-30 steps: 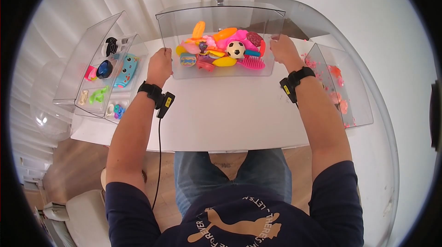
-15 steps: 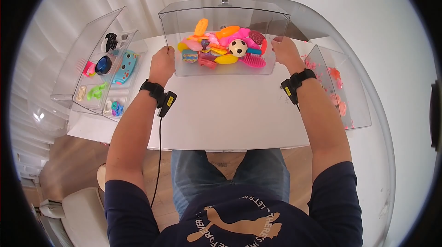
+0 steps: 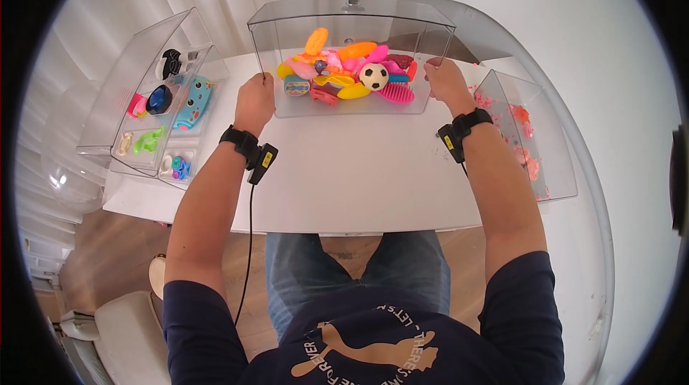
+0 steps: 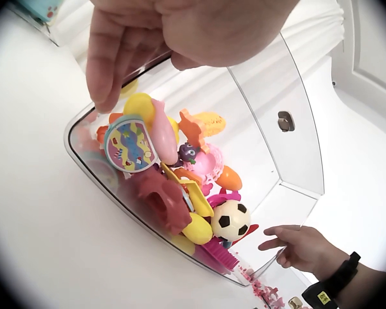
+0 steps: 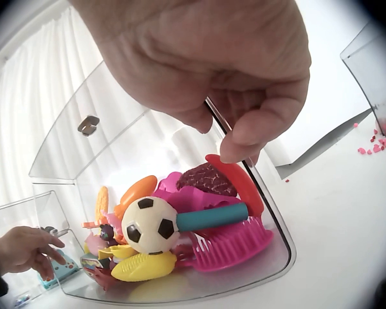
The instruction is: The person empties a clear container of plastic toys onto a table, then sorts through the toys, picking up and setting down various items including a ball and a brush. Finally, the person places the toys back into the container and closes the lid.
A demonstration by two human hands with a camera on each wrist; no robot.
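Observation:
A large clear plastic box (image 3: pixel 344 109) stands on the white table, its open side toward the person, with a metal knob (image 4: pixel 285 121) on its far wall. Inside lies a heap of toys: a small soccer ball (image 3: pixel 374 77), a pink comb (image 5: pixel 238 246), a yellow corn cob (image 5: pixel 143 266), a round patterned tub (image 4: pixel 131 147) and several others. My left hand (image 3: pixel 255 101) holds the box's left side edge, fingers outside it. At the right side edge, my right hand (image 3: pixel 446 83) pinches the rim between thumb and fingers, beside a red curved piece (image 5: pixel 235 183).
Left on the table, a clear divided box (image 3: pixel 108 149) holds a blue toy (image 3: pixel 194 103), a green figure (image 3: pixel 149 141) and small pieces. Another clear box (image 3: pixel 552 162) at the right has pink bits in and around it. A cable (image 3: pixel 247 256) hangs from the left wrist.
The toy-filled box has shifted slightly away from the person and to the right, both hands staying on its side edges. The toys inside have moved a little with it.

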